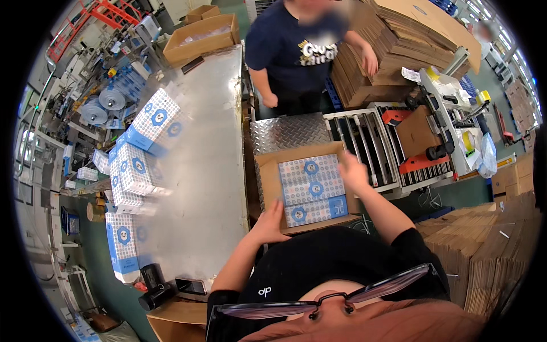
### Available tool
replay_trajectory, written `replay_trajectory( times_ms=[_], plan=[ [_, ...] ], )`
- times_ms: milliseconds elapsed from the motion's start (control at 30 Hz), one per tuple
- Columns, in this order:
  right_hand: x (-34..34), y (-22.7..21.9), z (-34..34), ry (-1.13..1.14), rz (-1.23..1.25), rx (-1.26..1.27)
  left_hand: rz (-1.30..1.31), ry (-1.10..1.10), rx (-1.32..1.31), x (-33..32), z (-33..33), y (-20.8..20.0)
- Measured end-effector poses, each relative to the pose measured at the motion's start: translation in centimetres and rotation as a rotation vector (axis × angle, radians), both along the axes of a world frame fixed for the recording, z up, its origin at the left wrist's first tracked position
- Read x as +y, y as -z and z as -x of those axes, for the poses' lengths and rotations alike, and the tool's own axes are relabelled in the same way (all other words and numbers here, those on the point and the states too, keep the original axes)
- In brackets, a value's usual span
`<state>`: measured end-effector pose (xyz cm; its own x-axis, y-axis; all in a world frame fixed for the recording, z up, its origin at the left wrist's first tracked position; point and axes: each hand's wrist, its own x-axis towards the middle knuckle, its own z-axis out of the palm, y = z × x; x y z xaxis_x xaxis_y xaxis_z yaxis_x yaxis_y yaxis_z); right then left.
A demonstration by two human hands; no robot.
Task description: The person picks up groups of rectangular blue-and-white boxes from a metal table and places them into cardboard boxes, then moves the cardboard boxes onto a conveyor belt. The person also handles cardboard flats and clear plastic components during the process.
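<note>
An open cardboard box (268,176) stands in front of me, packed with several white-and-blue patterned cartons (310,185). At its near left corner, my left hand (269,223) grips the box edge, fingers along the left side and thumb across the near side. My right hand (354,172) is over the box's right side, beside the packed cartons. Its fingers are blurred by motion, and I cannot make out anything in them.
To the left, a metal table (211,148) carries more patterned cartons (135,171), a phone (191,286) and a black tape dispenser (155,288). A roller conveyor with a taping machine (419,142) extends right. A co-worker (296,57) stands opposite, near stacked flat cardboard (387,51).
</note>
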<state>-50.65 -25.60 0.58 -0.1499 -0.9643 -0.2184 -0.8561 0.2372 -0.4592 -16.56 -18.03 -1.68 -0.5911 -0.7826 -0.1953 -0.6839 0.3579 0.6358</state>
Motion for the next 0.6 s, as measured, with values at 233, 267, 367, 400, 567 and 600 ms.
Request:
replay_trajectory(
  times_ms=[233, 267, 367, 400, 567, 600],
  plan=[
    [-6.9, 0.2, -3.0, -0.666, 0.395, 0.31, -0.282, -0.052, -0.281, -11.1, 3.2, -0.1],
    [-7.1, -2.5, -3.4, -0.531, 0.629, 0.25, -0.154, -0.178, -0.243, -10.4, 3.6, 1.1],
    [-4.1, 4.4, -1.4, -0.348, 0.733, 0.265, 0.027, -0.478, -0.106, -6.9, 4.0, 5.2],
    [-1.0, 6.5, -1.6, -0.361, 0.771, 0.327, 0.045, -0.547, -0.083, -5.6, 3.8, 5.9],
    [4.9, 11.0, 3.6, -0.703, 0.278, 0.076, -0.079, -0.668, 0.05, -1.0, 4.1, 9.8],
    [3.5, 10.6, 4.4, -0.707, 0.254, 0.047, -0.164, -0.702, 0.106, -1.3, 5.2, 10.0]
  ],
)
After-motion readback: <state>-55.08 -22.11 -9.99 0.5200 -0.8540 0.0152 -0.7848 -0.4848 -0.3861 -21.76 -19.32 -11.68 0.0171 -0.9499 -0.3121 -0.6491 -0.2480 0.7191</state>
